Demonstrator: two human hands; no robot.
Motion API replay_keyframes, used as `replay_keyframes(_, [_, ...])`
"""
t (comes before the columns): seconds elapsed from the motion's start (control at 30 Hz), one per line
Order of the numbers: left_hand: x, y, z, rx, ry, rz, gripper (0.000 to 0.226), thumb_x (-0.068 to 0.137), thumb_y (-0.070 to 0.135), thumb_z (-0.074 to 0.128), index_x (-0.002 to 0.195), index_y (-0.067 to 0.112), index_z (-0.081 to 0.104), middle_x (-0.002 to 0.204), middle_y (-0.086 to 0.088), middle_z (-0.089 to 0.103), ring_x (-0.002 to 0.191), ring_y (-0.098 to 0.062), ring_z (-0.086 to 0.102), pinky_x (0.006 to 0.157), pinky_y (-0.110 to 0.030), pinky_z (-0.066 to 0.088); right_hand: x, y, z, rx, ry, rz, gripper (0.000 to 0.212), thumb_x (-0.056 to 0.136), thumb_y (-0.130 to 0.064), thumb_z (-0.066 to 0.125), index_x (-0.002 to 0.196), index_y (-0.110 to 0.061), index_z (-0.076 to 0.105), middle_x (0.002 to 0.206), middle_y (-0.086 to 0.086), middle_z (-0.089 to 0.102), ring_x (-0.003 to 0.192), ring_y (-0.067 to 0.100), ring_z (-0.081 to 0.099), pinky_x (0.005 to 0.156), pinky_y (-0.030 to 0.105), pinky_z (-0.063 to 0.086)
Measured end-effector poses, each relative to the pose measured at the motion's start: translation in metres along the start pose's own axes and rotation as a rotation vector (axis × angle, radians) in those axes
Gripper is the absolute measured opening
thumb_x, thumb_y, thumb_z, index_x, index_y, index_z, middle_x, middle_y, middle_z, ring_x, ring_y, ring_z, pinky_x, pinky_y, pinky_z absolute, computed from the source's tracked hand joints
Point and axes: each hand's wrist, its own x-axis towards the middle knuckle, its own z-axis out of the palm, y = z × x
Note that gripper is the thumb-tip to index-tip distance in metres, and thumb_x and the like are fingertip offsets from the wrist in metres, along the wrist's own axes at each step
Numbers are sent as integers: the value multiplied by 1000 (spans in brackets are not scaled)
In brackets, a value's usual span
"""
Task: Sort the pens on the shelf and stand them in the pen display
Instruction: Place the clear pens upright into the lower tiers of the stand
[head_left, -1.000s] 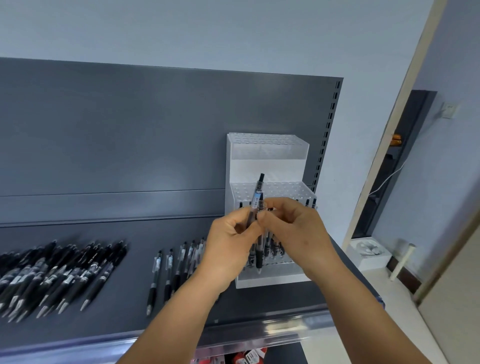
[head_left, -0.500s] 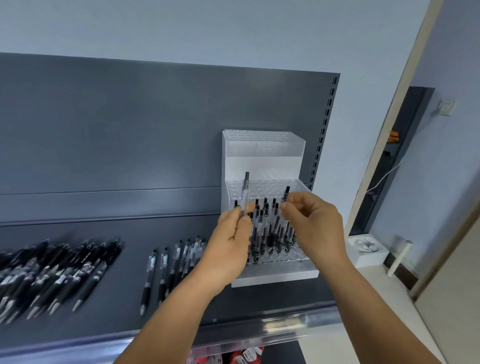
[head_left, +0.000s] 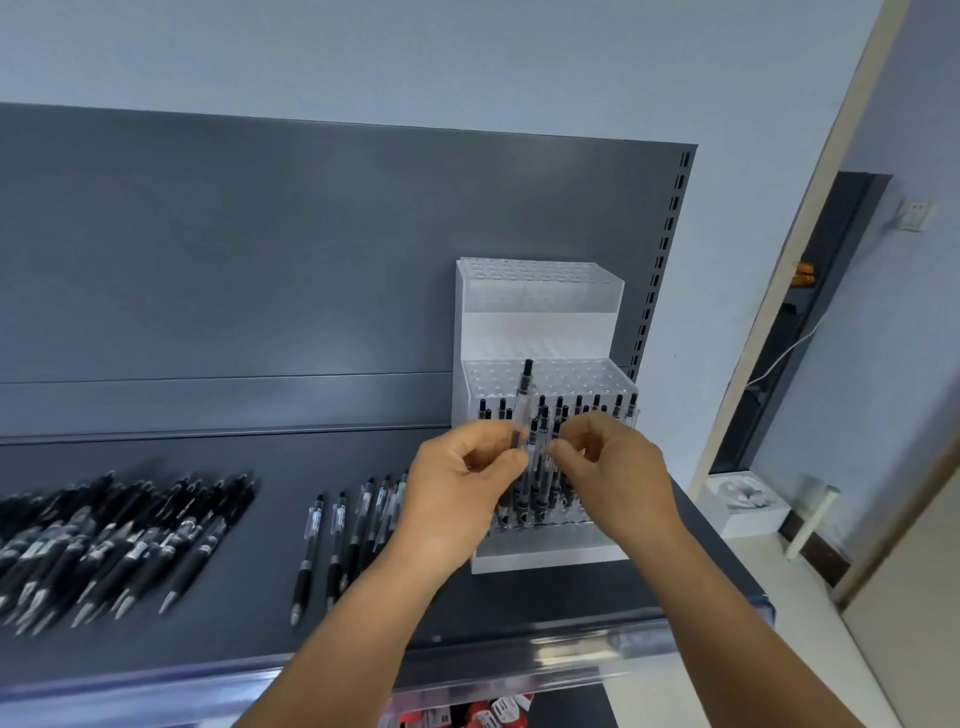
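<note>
A clear, stepped pen display (head_left: 540, 312) stands at the right end of the dark shelf (head_left: 249, 613). Several black-capped pens (head_left: 597, 405) stand in its lower tier; the upper tiers hold none. My left hand (head_left: 457, 483) is in front of the display, closed on a clear pen (head_left: 524, 387) held upright, its black cap above the fingers. My right hand (head_left: 618, 478) is just right of it, thumb and forefinger pinched on a second pen (head_left: 543, 431) between the two hands. The hands hide the display's front rows.
A loose heap of black pens (head_left: 119, 535) lies at the shelf's left. A short row of clear pens (head_left: 337, 535) lies beside my left wrist. The grey back panel (head_left: 260, 260) rises behind. A white box (head_left: 743, 504) sits on the floor to the right.
My right hand set a pen into the display's lower tier, then came back to my left hand. My left hand stayed in front of the display with an upright pen.
</note>
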Motion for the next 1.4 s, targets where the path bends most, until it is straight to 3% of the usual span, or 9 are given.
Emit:
replay_keyframes(0.1, [-1,0,6,39,-31,11,21,81,5,70,87,25,72,80,7,72,72,1,64,70,-13,52,-6,-15,-13,243,68,-52,6,87,-33,62,90,-29,65,79,-12,64,67,1,55,62,15,43])
replay_keyframes(0.33, [1,0,18,172,-41,31,7,78,14,76,75,17,70,65,7,66,60,-4,59,62,-20,51,-20,-33,-39,469,-144,-165,21,87,-9,63,74,-24,70,68,0,65,62,11,57,60,20,49])
replay_keyframes(0.5, [-3,5,21,287,-50,95,13,81,17,73,86,29,72,81,11,70,71,1,63,71,-13,52,-14,-26,-41,434,-40,-107,12,83,-12,69,74,-20,67,66,-1,65,63,10,59,64,29,50])
replay_keyframes(0.6, [-4,3,13,386,31,127,19,84,24,70,102,28,69,92,14,68,82,1,61,74,-7,48,-5,-15,-37,348,137,-69,8,85,-19,68,80,-25,66,73,-7,68,67,7,61,66,18,49])
replay_keyframes(0.67, [-3,0,6,457,73,153,13,86,23,67,98,27,70,89,13,67,80,0,60,72,-7,46,0,-5,-30,274,168,-50,5,86,-21,67,82,-23,66,72,-8,66,62,1,56,61,10,43])
replay_keyframes(0.83, [-5,-14,-13,656,78,158,11,89,19,61,86,26,69,86,18,61,85,-4,59,72,-8,40,4,13,-12,134,100,-26,9,88,-20,65,80,-23,63,66,-14,60,59,-2,53,55,5,38])
replay_keyframes(0.97, [-8,-26,-26,840,39,139,14,91,25,58,99,25,70,99,11,63,101,-9,54,83,-18,39,4,22,0,0,1,15,13,88,-23,64,76,-23,60,68,-14,60,63,4,56,61,19,42])
replay_keyframes(1.13, [-9,-33,-37,955,9,104,21,93,28,55,111,26,67,114,10,62,114,-11,47,90,-20,39,4,20,3,-67,-42,62,11,91,-26,61,80,-24,61,67,-12,60,64,8,56,65,22,43])
replay_keyframes(1.4, [-17,-37,-58,1039,-42,53,26,94,31,52,118,26,62,121,10,59,120,-12,42,91,-23,40,-25,-5,0,-192,-8,93,30,90,-33,60,113,-16,51,102,-3,55,87,15,54,76,30,45])
